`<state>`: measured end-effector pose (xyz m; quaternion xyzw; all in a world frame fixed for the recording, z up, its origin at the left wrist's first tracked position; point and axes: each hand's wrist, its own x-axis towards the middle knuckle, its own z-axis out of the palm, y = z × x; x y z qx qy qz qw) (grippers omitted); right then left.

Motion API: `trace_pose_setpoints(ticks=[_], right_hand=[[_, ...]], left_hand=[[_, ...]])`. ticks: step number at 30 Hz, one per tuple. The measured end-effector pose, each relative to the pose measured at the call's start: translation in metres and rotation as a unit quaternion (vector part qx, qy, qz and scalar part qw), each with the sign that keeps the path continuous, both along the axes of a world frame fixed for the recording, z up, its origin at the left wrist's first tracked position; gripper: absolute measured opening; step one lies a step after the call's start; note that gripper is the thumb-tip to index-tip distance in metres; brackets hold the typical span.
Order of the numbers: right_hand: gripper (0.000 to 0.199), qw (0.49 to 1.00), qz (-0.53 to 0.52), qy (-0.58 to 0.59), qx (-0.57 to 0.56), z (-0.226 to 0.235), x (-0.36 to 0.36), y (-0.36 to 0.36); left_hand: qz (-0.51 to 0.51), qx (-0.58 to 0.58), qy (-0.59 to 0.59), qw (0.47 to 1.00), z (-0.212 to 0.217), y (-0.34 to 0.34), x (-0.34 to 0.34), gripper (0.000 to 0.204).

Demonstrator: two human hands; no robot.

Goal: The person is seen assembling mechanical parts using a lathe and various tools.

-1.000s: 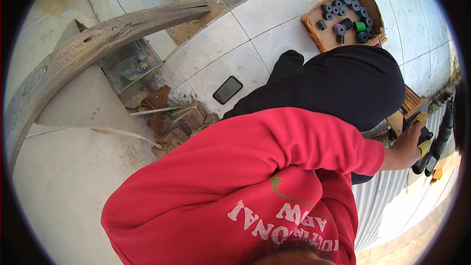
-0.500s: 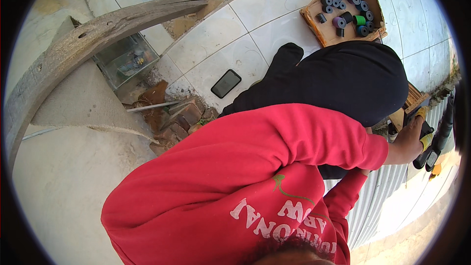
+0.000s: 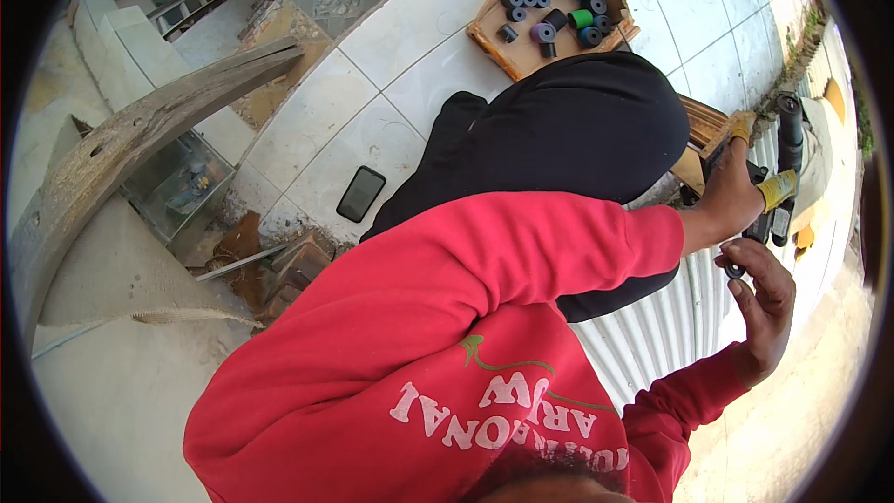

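White tiled floor (image 3: 410,65) bears phone (image 3: 360,194), cardboard box (image 3: 503,42).

box of rollers (image 3: 549,14) behind knee | phone (image 3: 360,194) left on tiles (image 3: 419,37)

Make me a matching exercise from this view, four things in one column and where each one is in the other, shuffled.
Things:
1. phone
2. cardboard box of rollers
3. power tool
4. wooden beam

Places:
A. gripped by the upper of the two hands, by the corrugated sheet
B. lying flat on the white floor tiles
C. top of the picture, beyond the black trousers
D. slanting along the left side

Pairs: 1-B, 2-C, 3-A, 4-D
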<state>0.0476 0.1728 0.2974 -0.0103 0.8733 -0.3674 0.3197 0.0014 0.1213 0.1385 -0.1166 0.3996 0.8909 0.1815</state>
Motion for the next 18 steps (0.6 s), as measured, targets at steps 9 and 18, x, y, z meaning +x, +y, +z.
trace_pose_setpoints(ticks=[9,18], right_hand=[[0.029,0.946,0.098,0.223,0.212,0.022,-0.137,0.009],[0.032,0.944,0.164,0.135,0.251,0.003,-0.191,0.005]], left_hand=[[-0.047,0.189,-0.038,0.980,0.013,-0.017,-0.034,0.083],[-0.038,0.223,-0.054,0.973,0.024,-0.012,-0.058,0.026]])
